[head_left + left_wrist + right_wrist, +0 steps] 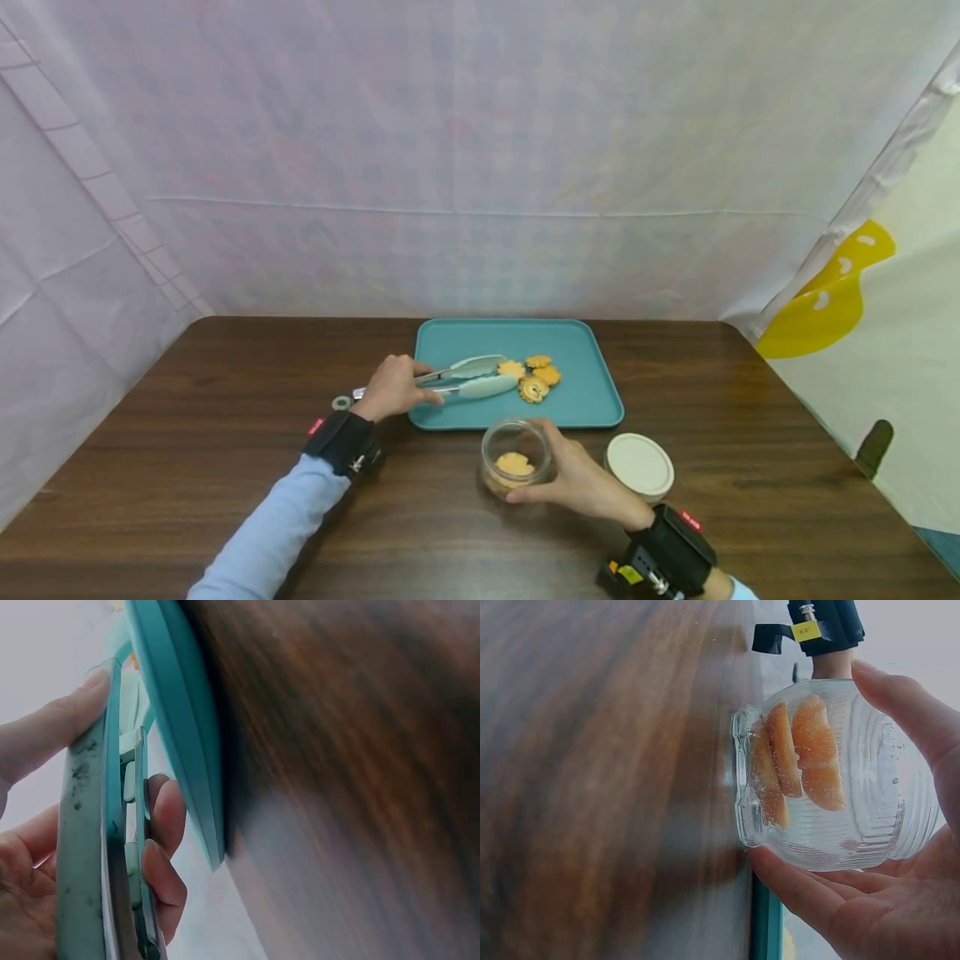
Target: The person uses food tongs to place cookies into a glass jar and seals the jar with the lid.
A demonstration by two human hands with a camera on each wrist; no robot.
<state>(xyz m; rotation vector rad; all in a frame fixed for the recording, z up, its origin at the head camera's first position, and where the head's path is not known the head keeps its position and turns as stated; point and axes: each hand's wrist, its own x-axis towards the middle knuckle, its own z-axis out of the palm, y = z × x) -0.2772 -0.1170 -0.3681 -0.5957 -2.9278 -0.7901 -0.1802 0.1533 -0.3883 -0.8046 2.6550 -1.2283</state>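
Tongs (pixel 487 386) gripped by left hand (pixel 393 387) could scatter cookies (pixel 547 375) if closed askew; jar (pixel 868 776), held by right hand (pixel 576 477), could tip if knocked.

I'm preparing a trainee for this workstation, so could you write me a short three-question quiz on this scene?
1. Which hand holds the tongs?
2. True or false: the white lid is on the glass jar.
3. Fill in the colour: loose cookies lie on a ____ tray.

Key:
1. The left hand.
2. False; the jar's mouth is open and the lid is apart from it.
3. Teal.
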